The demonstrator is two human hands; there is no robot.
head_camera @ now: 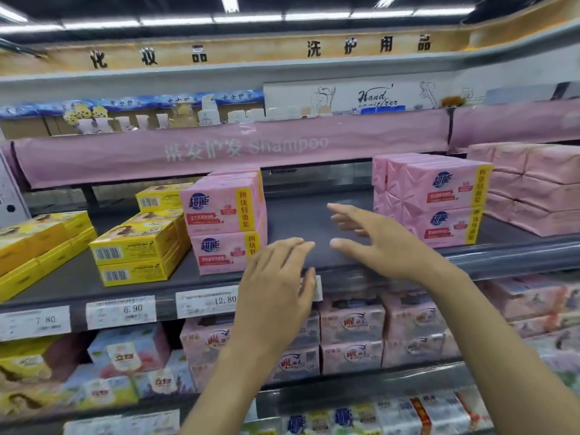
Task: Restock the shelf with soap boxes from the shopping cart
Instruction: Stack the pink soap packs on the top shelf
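Shop shelving fills the head view. On the dark shelf, a bare gap lies between two stacks of pink soap boxes, their long sides facing out. Both hands are empty, fingers straight. The right hand hovers over the gap, and the left hand is nearer the front edge. No cart shows.

Pretty bright overall — the ceiling strip lights blow out white. Fisheye bends the shelf at the edges, and the bottom corners go smeary and soft.
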